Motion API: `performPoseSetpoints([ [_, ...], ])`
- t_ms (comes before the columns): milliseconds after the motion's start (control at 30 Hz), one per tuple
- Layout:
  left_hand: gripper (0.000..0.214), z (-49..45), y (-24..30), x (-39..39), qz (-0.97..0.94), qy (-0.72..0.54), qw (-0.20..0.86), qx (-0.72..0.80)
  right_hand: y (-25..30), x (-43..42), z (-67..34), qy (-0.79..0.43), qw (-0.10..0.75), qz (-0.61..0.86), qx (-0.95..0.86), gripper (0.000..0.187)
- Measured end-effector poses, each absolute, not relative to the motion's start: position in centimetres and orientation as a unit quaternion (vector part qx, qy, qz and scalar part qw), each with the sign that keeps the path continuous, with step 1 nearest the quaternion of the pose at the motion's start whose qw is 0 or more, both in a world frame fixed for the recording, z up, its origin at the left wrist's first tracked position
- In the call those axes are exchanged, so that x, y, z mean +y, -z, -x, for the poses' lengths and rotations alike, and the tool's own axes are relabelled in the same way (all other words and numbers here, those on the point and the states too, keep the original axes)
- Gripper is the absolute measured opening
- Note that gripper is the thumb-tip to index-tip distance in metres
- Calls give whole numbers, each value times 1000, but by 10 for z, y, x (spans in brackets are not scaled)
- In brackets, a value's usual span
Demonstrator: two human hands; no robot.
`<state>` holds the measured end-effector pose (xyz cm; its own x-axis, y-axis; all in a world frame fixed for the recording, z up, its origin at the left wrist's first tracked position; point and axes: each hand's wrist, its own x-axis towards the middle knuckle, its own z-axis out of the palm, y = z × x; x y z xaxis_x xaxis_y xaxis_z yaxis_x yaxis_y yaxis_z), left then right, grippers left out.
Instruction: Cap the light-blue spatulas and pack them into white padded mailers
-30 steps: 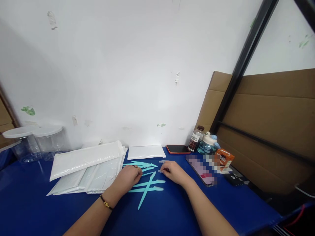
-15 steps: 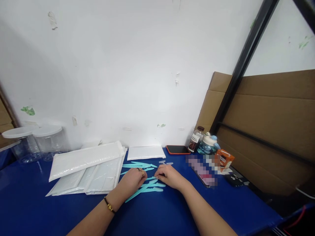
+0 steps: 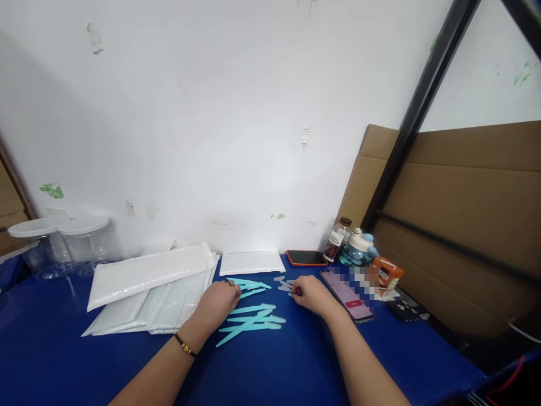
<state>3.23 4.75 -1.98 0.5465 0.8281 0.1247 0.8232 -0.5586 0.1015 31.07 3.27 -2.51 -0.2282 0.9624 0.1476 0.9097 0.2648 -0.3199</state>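
Turquoise eyebrow razors lie in two groups on the blue table: an upper group (image 3: 249, 283) and a lower, crossed group (image 3: 253, 320). My left hand (image 3: 222, 301) rests over the handle ends of the upper group. Its fingers are curled together, and what they grip is hidden. My right hand (image 3: 310, 294) is further right with fingers pinched. A small translucent piece, looking like a razor cap, shows at its fingertips. Beside them lie several translucent caps (image 3: 281, 283).
White padded mailers (image 3: 147, 276) are stacked on the left, with clear jars (image 3: 87, 242) behind. A flat white packet (image 3: 252, 263) and an orange-edged phone (image 3: 306, 258) lie along the wall. Another phone (image 3: 354, 304), a brown-capped bottle (image 3: 338, 239), a water bottle (image 3: 357, 248) and an orange box (image 3: 385, 275) stand right.
My right hand has moved right, from the razors to the caps. My left hand has shifted up-left to the upper razors. The razor between my hands now lies in the lower group.
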Motion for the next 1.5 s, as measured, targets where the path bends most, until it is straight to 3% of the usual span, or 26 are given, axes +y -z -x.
performPoseSetpoints([
  [300,24,-35,20,44,-902,-75,27,424,33,34,-285,-130,227,484,-835,21],
  [500,26,-33,29,48,-898,-135,62,414,36,36,-286,-141,230,479,-835,21],
  [800,18,-36,28,47,-895,-124,70,423,35,37,-286,-142,245,484,-828,17],
  [1500,27,-43,30,46,-904,-121,99,397,38,35,-281,-193,247,465,-828,16],
])
